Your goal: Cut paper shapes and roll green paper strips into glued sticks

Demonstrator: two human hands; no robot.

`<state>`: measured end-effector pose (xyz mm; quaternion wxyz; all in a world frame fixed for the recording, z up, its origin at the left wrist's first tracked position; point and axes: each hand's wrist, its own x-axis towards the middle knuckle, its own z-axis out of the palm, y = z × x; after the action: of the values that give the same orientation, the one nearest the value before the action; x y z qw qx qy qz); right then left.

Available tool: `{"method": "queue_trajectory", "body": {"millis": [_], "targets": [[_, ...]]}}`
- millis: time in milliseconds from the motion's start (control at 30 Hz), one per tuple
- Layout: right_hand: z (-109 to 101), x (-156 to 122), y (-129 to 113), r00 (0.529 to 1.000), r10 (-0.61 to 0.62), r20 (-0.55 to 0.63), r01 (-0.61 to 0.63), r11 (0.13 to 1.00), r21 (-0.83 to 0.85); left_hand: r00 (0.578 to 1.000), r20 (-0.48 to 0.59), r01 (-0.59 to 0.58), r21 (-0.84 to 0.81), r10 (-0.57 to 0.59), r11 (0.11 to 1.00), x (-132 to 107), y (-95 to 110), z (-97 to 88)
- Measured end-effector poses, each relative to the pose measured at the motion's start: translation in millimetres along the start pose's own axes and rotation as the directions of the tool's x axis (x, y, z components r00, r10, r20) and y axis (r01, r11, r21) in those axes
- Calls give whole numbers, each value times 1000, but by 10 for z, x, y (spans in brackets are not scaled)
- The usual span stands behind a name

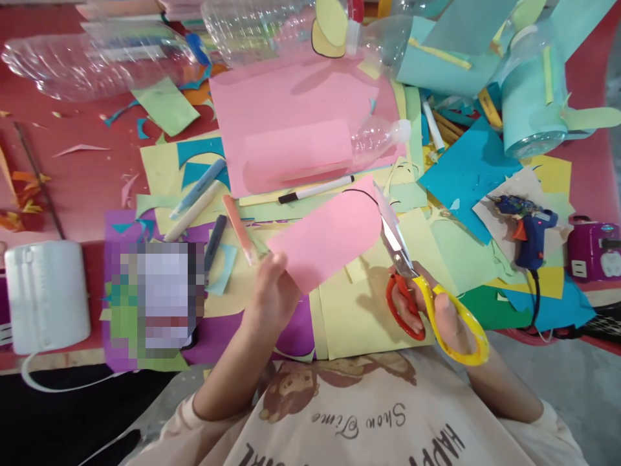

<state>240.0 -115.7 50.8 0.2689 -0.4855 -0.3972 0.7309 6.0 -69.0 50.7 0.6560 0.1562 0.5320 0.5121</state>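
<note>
Between the thumb and fingers of my left hand point(274, 291) is the lower left end of a pink paper piece point(330, 236). A dark curved pen line runs near the paper's far end, which is rounded on the right. My right hand point(451, 317) has its fingers through the scissors point(402, 259), which have one red and one yellow handle loop. Their blades point away from me and meet the paper's right edge along the drawn line. A black-capped white marker point(315, 189) lies just beyond the paper.
A clear bottle wrapped in pink paper point(301, 152) lies behind the marker. A blue glue gun point(531, 239) rests at the right, its cord trailing. Colored markers point(237, 230), a white case point(47, 298) and paper scraps cover the left. A teal-wrapped bottle point(531, 97) stands far right.
</note>
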Motion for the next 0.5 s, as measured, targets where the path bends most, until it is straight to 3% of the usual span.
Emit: {"method": "queue_trajectory", "body": {"millis": [167, 267, 500], "targets": [[59, 14, 8, 997, -70, 26, 67, 993, 98, 998, -55, 9, 224, 3, 975, 67, -164, -58], [43, 21, 21, 997, -78, 10, 76, 991, 113, 1000, -7, -4, 361, 7, 933, 66, -167, -111], [11, 11, 58, 1000, -22, 6, 21, 994, 111, 1000, -14, 10, 456, -4, 890, 51, -95, -169]]}}
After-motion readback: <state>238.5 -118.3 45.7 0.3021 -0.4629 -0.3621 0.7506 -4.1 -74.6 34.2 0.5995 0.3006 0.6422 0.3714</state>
